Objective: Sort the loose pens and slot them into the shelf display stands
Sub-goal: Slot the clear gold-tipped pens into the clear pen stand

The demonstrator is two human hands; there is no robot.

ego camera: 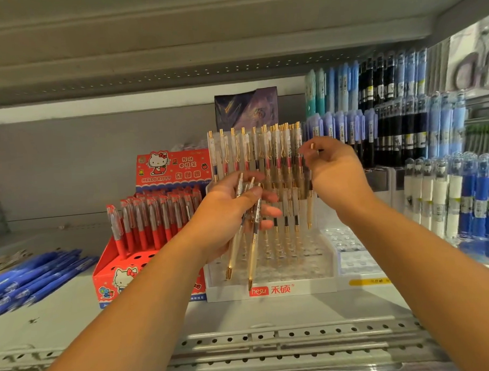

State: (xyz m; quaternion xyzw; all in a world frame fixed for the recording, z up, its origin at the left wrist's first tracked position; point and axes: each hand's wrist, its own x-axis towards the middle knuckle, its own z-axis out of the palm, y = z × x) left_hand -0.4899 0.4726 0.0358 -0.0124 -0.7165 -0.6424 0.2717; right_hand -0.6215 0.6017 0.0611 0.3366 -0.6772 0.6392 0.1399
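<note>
On the shelf (75, 319), at the far left, loose blue pens (31, 276) are seen lying flat, well apart from either hand. Next to them stands a red carton stand (107, 278), its rear holes filled with red pens (155, 217) and its front holes bare.

The left grip (233, 211) is curled round a bundle of gold-tipped pens (251, 241). The bundle is held steeply, tips down, in front of the left part of the clear stand (298, 288). The stand's rear rows are filled with like pens, and many of its front holes are bare.

The right grip (335, 175) is raised beside the stand's right rear corner. A single pen (310, 210) is pinched between its thumb and fingertips. The pen's long axis is close to upright, with the button end up and the tip pointing down at the right-hand holes. Whether the tip has entered a hole cannot be told.

The coming move is judged to turn on this alignment. The holes lie almost straight below the right grip, which is the nearer of the two. A lowering along the pen's own axis is therefore called for, with little sideways travel.
</note>
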